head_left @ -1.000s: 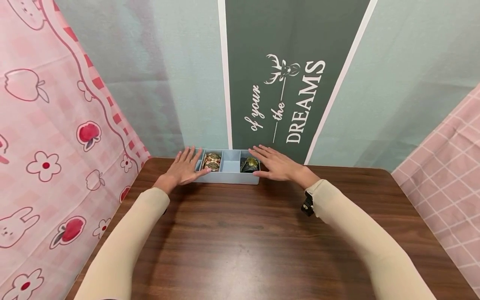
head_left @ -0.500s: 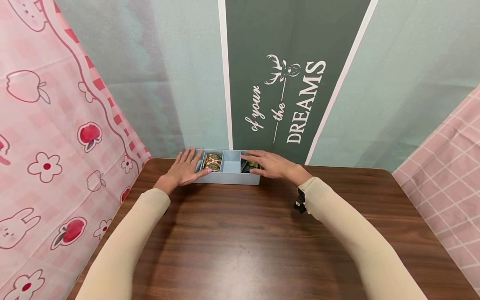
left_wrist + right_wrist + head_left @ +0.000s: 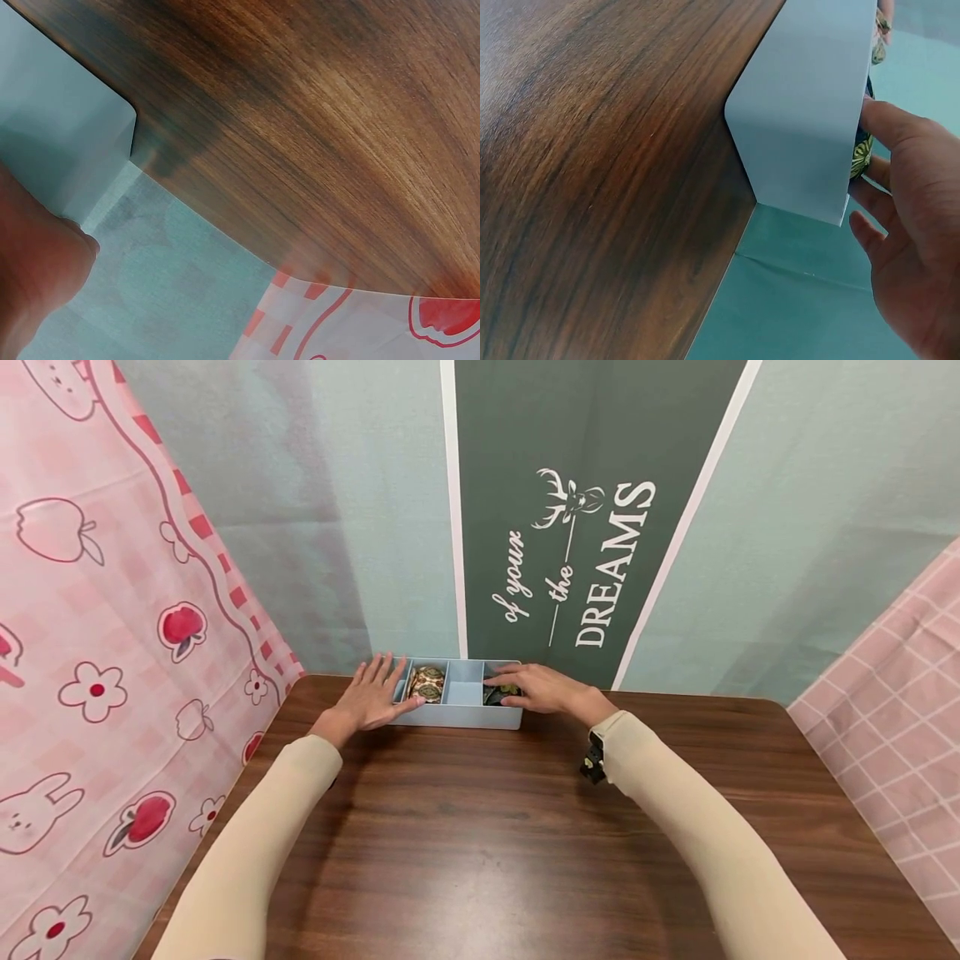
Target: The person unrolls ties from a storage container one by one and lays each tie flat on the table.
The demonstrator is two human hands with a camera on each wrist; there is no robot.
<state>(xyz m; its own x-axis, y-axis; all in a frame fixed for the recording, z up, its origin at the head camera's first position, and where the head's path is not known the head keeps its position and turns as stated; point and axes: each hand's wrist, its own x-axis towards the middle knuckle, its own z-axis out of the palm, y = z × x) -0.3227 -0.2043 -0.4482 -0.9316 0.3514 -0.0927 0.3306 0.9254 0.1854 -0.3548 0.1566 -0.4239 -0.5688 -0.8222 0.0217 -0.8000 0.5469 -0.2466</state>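
Observation:
A long pale blue divided box point(image 3: 457, 717) stands at the table's back edge. My left hand point(image 3: 371, 695) lies spread over its left end, thumb along the front rim. My right hand point(image 3: 551, 688) reaches into the right-end compartment, thumb in front and fingers behind. Between them is a black folded bundle with a yellow-green pattern point(image 3: 495, 695), partly hidden by the fingers. In the right wrist view this patterned bundle point(image 3: 861, 154) shows between thumb and curled fingers. A folded brown and cream patterned bundle point(image 3: 427, 683) sits in a compartment next to my left hand.
The brown wooden table point(image 3: 465, 843) spreads in front of the box. A green-grey curtain point(image 3: 405, 527) with white lettering hangs close behind. Pink patterned cloth point(image 3: 90, 610) covers the left side, and pink checked cloth point(image 3: 892, 710) the right.
My right hand has moved left and down from the box's right end onto the dark bundle, its fingers now in the compartment. My left hand has stayed in place.

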